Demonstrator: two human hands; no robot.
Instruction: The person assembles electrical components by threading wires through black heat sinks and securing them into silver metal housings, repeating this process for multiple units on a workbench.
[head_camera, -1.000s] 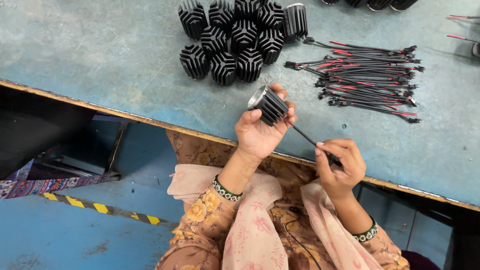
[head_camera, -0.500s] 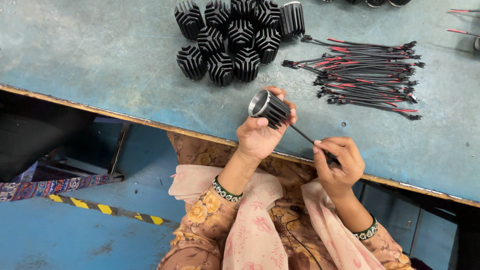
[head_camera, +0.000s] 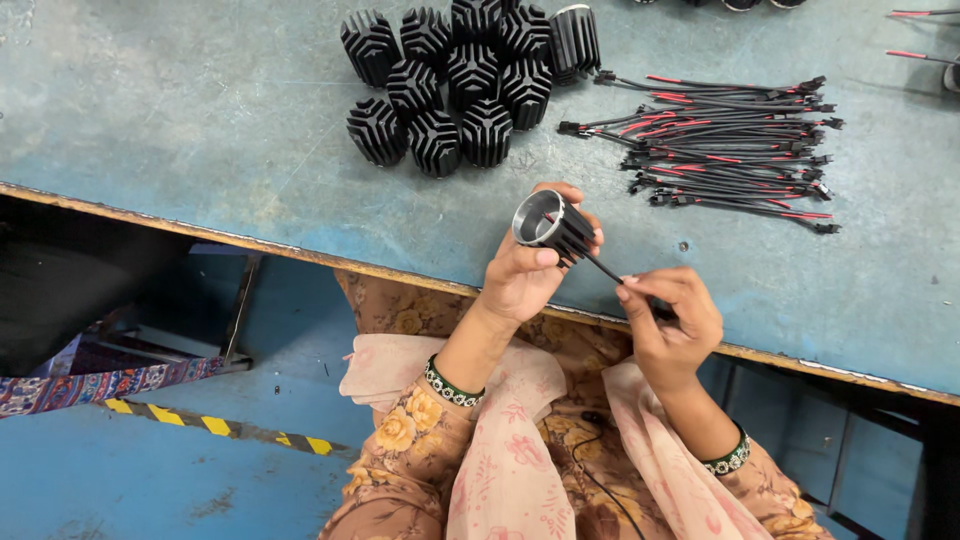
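Holding a black finned heat sink (head_camera: 556, 226) with a silvery ring mouth, my left hand (head_camera: 528, 272) wraps tight around it. My right hand (head_camera: 672, 318) pinches the black wire (head_camera: 606, 268) trailing from its base.

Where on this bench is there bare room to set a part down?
Bare: the table left of the finned heat sinks, and the strip between the wire bundle and the near edge. Crowded: top centre, from those sinks across to the wires.

Eleven finned heat sinks (head_camera: 455, 85), one wire bundle (head_camera: 725, 140)
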